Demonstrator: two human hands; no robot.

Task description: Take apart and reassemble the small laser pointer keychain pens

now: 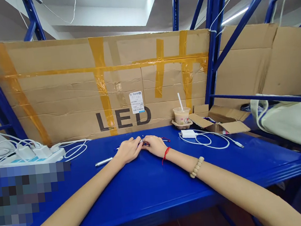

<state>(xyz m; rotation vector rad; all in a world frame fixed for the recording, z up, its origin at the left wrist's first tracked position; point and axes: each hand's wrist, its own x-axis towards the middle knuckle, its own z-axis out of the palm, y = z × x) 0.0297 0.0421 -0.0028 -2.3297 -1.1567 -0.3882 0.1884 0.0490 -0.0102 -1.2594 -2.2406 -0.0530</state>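
Observation:
Both hands meet over the back middle of the blue table point(144, 184). My left hand point(129, 150) has its fingers closed near a small silvery piece point(141, 141), which sits between the two hands. My right hand point(155, 145) is closed too, its fingertips round something small and dark that I cannot make out. A silver pen-like stick point(103, 162) lies just left of my left hand. Behind my right hand a thin dark red item point(166, 139) shows in part, and a bit of a blue one point(117, 148) shows behind my left.
A power strip point(32, 158) with tangled white cables stands at the left. At the right are a drink cup point(181, 115) with a straw, a white charger point(188, 134) with its cable, an open carton point(220, 120) and a blue rack post point(214, 46). Cardboard point(67, 106) walls the back.

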